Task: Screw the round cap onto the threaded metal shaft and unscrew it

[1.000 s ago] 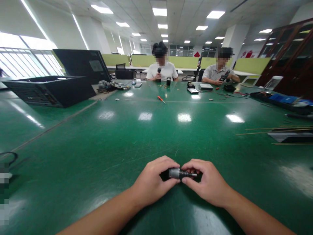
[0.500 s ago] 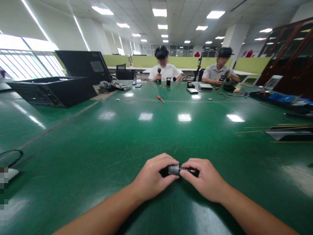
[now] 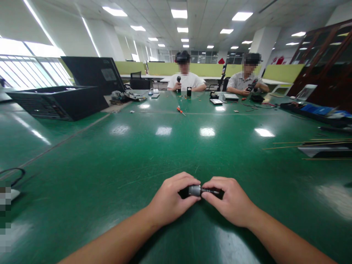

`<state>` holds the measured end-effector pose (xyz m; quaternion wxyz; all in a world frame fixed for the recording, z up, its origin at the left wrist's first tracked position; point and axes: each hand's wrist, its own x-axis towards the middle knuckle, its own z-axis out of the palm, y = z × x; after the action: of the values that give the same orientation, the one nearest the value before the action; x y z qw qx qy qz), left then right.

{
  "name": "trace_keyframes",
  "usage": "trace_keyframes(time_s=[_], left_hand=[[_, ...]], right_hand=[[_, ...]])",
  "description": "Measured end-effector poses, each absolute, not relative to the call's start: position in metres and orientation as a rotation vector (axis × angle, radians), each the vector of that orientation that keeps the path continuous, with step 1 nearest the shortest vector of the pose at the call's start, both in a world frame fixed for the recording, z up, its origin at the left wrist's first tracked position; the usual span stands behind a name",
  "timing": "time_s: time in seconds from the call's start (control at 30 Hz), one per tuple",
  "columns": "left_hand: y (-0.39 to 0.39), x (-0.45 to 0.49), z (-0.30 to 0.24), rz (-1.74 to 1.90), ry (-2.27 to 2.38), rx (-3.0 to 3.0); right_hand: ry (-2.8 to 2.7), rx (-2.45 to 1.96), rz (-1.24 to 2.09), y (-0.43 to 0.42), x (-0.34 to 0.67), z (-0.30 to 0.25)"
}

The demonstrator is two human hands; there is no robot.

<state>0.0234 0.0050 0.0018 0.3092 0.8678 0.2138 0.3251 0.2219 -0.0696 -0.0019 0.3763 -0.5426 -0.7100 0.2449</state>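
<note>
A black computer case (image 3: 55, 104) sits left of the orange screwdriver (image 3: 179, 110). Nearer you than that screwdriver, your left hand (image 3: 170, 200) has its grip closed around the grey metal cylinder (image 3: 194, 190), while your right hand (image 3: 233, 200) pinches what looks like its spring-wound shaft (image 3: 211, 191). Thin rods (image 3: 288, 147) lie to the screwdriver's right.

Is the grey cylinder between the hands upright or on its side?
On its side: the left hand holds the grey cylinder sideways, its thin shaft pointing toward the right hand.
</note>
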Motion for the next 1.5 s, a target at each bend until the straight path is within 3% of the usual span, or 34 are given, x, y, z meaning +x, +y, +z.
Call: trace_keyframes(time_s=[1.5], left_hand=[[0.0057, 0.0203, 0.0007, 0.935, 0.611, 2.306]], right_hand=[[-1.787, -1.424, 0.547, -0.0688, 0.2225, 0.0000]])
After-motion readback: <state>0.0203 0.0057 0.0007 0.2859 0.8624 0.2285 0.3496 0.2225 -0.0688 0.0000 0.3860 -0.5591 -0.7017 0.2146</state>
